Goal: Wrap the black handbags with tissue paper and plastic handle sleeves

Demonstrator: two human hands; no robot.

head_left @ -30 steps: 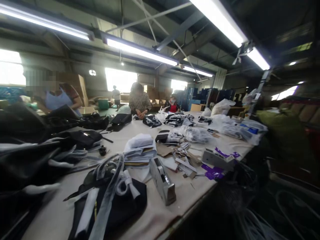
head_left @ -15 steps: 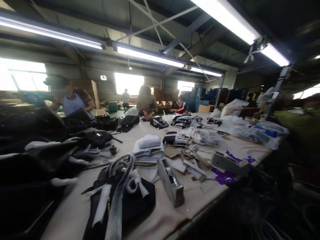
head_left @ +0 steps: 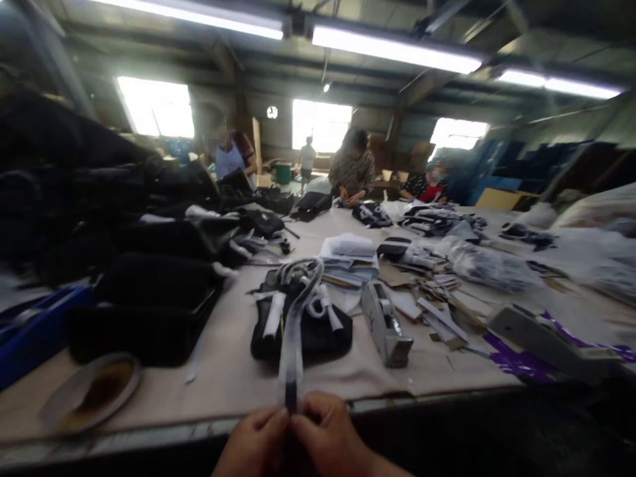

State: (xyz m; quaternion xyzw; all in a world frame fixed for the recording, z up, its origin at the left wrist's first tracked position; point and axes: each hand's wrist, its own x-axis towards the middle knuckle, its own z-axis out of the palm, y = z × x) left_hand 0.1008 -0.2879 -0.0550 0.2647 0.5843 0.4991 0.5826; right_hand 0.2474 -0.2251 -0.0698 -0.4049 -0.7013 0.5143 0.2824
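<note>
- Two bare hands, the left hand [head_left: 256,440] and the right hand [head_left: 328,434], are held side by side at the near edge of the beige cloth-covered worktop [head_left: 233,381].
- The fingers of both hands are pinched together on the dark end of the long strap in translucent whitish covering [head_left: 292,331]; the fingertips beneath the thumbs are hidden.
- The strap is run from the hands up over the flat black bag [head_left: 325,339], which is laid on the worktop directly ahead.
- Progress, as judged: most of the visible strap is covered, and a white wrapped roll [head_left: 273,315] and a white coiled wrapping [head_left: 330,311] are seen on the bag.
- Outstanding, as judged: the strap end is not yet released; whether its dark tip is covered cannot be told. The bag is not enclosed in an outer wrapper.
- The grey tape dispenser [head_left: 385,328] is positioned just right of the bag, untouched by either hand.
</note>
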